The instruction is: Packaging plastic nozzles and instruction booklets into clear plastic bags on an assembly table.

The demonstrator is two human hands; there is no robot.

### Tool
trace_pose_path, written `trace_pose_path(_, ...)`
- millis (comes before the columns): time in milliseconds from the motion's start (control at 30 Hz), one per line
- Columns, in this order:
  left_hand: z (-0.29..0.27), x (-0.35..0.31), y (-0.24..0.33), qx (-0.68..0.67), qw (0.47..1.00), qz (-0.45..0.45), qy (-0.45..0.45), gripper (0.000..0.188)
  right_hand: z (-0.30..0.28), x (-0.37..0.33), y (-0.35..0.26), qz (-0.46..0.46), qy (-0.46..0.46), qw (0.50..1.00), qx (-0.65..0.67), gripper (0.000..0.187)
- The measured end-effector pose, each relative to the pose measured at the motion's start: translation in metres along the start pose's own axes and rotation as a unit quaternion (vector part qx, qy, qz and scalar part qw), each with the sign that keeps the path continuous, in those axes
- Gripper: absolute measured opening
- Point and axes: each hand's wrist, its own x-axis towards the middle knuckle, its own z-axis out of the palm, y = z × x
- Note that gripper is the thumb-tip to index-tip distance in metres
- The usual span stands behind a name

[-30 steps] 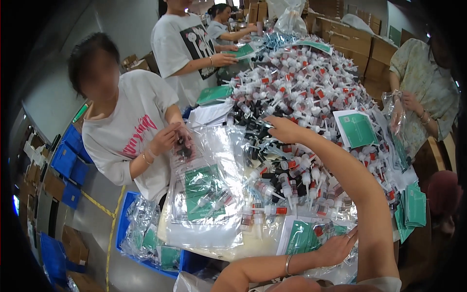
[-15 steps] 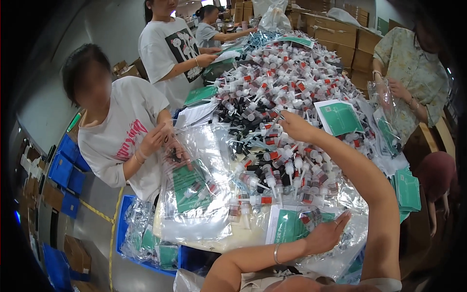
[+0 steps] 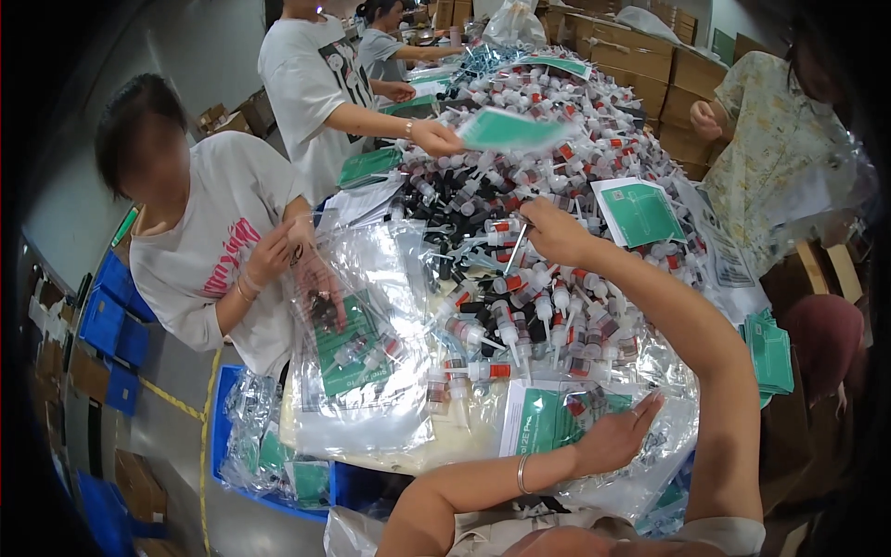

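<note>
My left hand (image 3: 614, 438) rests over a clear plastic bag (image 3: 682, 432) at the near edge of the table, its fingers stretched out toward the right. Inside the bag, partly under that hand, show a green-and-white leaflet (image 3: 548, 418) and small bottles. My right hand (image 3: 555, 234) reaches over the pile, with its fingers closed around a thin silver metal tool (image 3: 517, 249); its exact kind is unclear. Below it lie many small clear bottles with white nozzle tips and red bands (image 3: 506, 325), mixed with black pieces.
A co-worker at left handles a large clear bag (image 3: 371, 427). Another person's hand (image 3: 436, 137) holds a green leaflet (image 3: 515, 130) over the pile. A green booklet (image 3: 640, 212) lies right of my hand; a booklet stack (image 3: 768, 357) sits beyond my right arm. A blue bin (image 3: 221, 436) stands lower left.
My right hand has drawn slightly left and now lifts the silver tool clear of the pile. My left hand stays on the bag. A co-worker has swung a green leaflet over the pile.
</note>
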Motion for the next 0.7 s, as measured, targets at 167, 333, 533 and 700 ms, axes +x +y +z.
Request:
trace_pose_path(167, -0.001, 0.001, 0.001, -0.012, 1.000, 0.019, 0.010, 0.072, 0.002, -0.013, -0.032, -0.126, 0.018, 0.990, 0.057, 0.013)
trace_pose_path(333, -0.001, -0.002, 0.001, -0.015, 0.999, 0.021, 0.030, 0.072, 0.024, -0.018, -0.065, -0.151, -0.113, 0.981, 0.048, 0.015)
trace_pose_path(533, 0.008, 0.000, -0.001, 0.015, 0.998, 0.028, 0.047, 0.066, 0.065, -0.003, -0.082, -0.168, -0.191, 0.951, -0.178, 0.013)
trace_pose_path(700, 0.010, -0.002, -0.003, 0.026, 0.991, 0.065, 0.110, 0.063, 0.080, 0.010, -0.086, -0.164, -0.233, 0.938, -0.197, 0.018)
